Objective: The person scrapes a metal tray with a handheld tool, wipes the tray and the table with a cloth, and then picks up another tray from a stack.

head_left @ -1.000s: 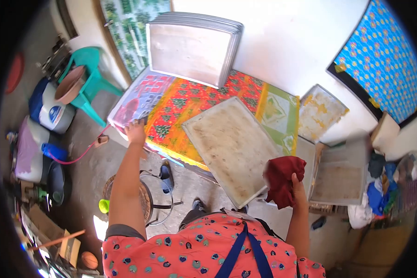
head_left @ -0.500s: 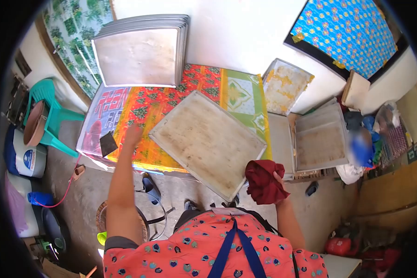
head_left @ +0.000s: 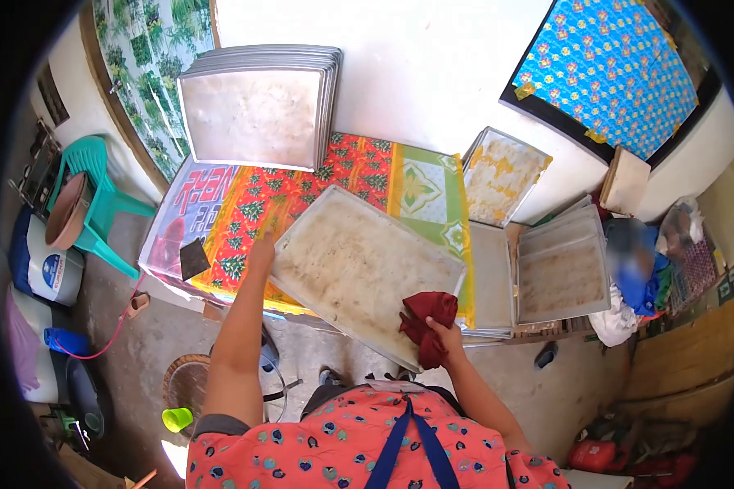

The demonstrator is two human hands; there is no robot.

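A worn baking tray (head_left: pixel 367 269) with brown stains lies at a slant on the table, its near corner jutting past the front edge. My right hand (head_left: pixel 445 341) is closed on a bunched maroon cloth (head_left: pixel 429 316), which lies against the tray's near right edge. At the tray's left corner is my left hand (head_left: pixel 261 251), touching or very close to the rim; its fingers are blurred and I cannot make out a grip. A small dark square pad (head_left: pixel 194 259) rests on the tablecloth, left of that hand.
Stacked trays (head_left: pixel 253 114) lean upright on the table's back left. The table's patterned cloth (head_left: pixel 351 159) shows around the tray. More trays (head_left: pixel 563 265) stand at the right. A green chair (head_left: pixel 98 216) is at left, a wicker basket (head_left: pixel 179 383) and lime cup (head_left: pixel 178 419) on the floor.
My left hand has moved right to the tray's left corner. My right hand has brought the maroon cloth leftward onto the tray's near right edge. The view has shifted slightly.
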